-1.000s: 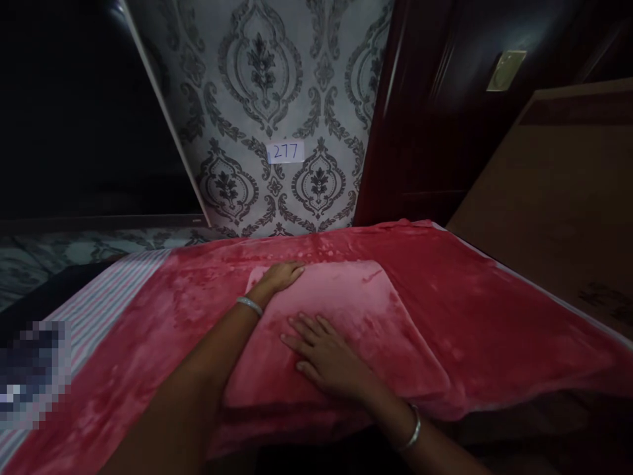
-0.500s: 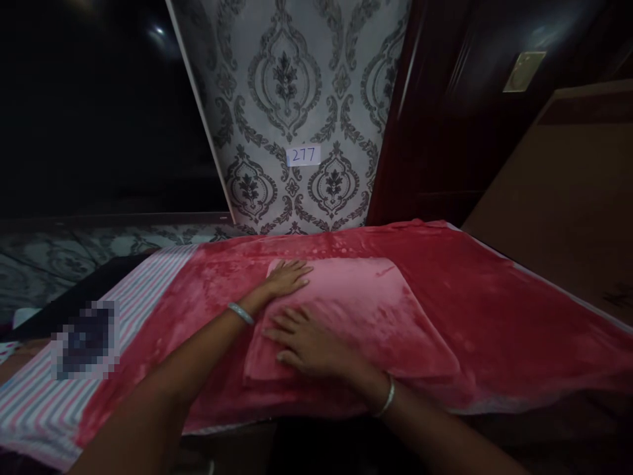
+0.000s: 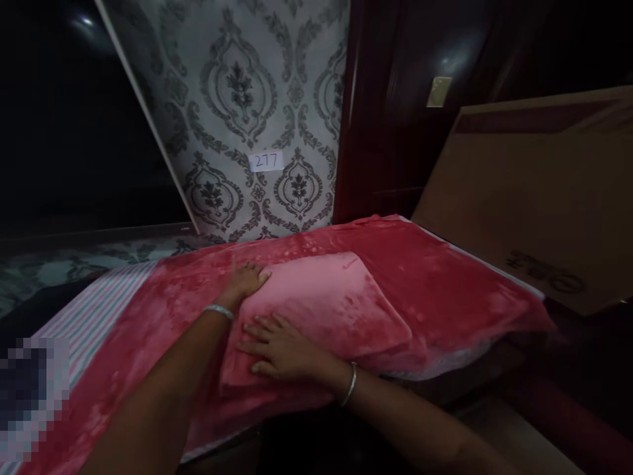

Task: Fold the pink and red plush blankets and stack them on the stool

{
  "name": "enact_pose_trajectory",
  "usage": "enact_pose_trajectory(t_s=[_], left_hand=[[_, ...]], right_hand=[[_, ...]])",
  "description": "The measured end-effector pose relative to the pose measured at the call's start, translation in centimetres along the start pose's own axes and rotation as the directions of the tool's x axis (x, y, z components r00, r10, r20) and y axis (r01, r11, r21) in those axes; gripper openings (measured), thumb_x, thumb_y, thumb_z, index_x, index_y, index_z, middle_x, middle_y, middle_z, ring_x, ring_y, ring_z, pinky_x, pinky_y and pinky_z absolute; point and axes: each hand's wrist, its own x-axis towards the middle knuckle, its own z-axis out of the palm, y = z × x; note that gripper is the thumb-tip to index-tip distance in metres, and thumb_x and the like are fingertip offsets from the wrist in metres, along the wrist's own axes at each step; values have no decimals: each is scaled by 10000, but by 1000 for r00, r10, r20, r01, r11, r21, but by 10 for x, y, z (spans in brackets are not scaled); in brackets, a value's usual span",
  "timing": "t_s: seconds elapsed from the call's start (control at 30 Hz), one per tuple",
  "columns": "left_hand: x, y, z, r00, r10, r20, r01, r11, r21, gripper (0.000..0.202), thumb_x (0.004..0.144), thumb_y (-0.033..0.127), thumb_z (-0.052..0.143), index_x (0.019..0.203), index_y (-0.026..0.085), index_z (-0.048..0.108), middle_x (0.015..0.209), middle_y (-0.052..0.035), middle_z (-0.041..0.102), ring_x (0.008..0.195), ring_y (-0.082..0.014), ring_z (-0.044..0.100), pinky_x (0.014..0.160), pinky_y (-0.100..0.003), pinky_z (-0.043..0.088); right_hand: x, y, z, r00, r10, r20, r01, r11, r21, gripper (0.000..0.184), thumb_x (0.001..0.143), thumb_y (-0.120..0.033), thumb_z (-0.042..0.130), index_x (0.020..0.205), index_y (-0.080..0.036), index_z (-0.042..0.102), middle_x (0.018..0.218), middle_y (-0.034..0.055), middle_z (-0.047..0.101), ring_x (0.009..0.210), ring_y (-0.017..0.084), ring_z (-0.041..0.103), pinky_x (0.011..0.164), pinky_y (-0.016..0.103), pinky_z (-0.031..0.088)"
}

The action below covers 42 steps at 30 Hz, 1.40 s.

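Observation:
A folded pink plush cloth (image 3: 316, 290) lies flat on a larger red plush blanket (image 3: 415, 277) spread over the table. My left hand (image 3: 247, 280) rests at the cloth's far left corner, fingers spread, palm down. Nearer to me, my right hand (image 3: 281, 346) presses flat on the left part of the same cloth, its fingers apart. Neither hand grips anything. Each wrist wears a silvery bangle.
A striped cloth (image 3: 99, 300) covers the left end, with a pixelated patch at the lower left. A dark screen (image 3: 79, 132) stands behind it. To the right leans a large cardboard box (image 3: 534, 191). A paper label (image 3: 266, 161) reads 277 on the patterned wall.
The view has turned to the right, so things sit further left and more of the box shows. My left hand has slid from on top of the cloth to its left edge.

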Motion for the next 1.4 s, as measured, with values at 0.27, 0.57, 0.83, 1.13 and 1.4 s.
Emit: enact_pose_trajectory(t_s=[0.27,0.57,0.83,1.13,1.4], left_hand=[[3,112,-16,900,435,-13,-436,900,-23,576,1022,481,378,1536,230,446,1625,-122,396,1523,-289,317,1248,-553,187],[31,231,23,852,524,-11,-524,852,-15,565,1027,461,394,1571,306,383,1683,-79,273,1553,-341,222,1205,-695,156],[34,227,46,851,525,-3,-525,851,22,592,1032,476,357,1599,308,327,1695,-74,233,1561,-359,183,1205,-700,147],[10,214,9,880,457,126,-462,887,7,616,1030,476,372,1609,277,303,1704,-70,208,1574,-333,135,1242,-618,128],[-106,84,1,988,153,30,-154,988,26,592,1025,466,350,1580,261,378,1683,-87,268,1563,-314,200,1239,-619,147]], right_hand=[[-98,32,-44,881,376,-287,-393,920,-2,303,1028,-313,489,1213,-248,720,1311,77,699,1293,247,567,1203,548,273],[-172,82,-19,637,697,-329,-754,653,-76,555,1016,-429,480,1545,-261,461,1640,99,367,1539,326,266,1157,553,373],[-175,84,-3,615,675,-408,-729,683,32,533,1025,-424,451,1533,-266,479,1649,61,361,1549,311,237,1160,536,382],[-176,77,-18,598,724,-345,-747,659,88,544,1031,-447,435,1541,-261,467,1659,63,345,1557,332,188,1130,545,409],[-182,84,-8,553,733,-396,-735,653,181,559,1018,-452,417,1532,-241,478,1670,63,319,1549,347,202,1194,573,315]])
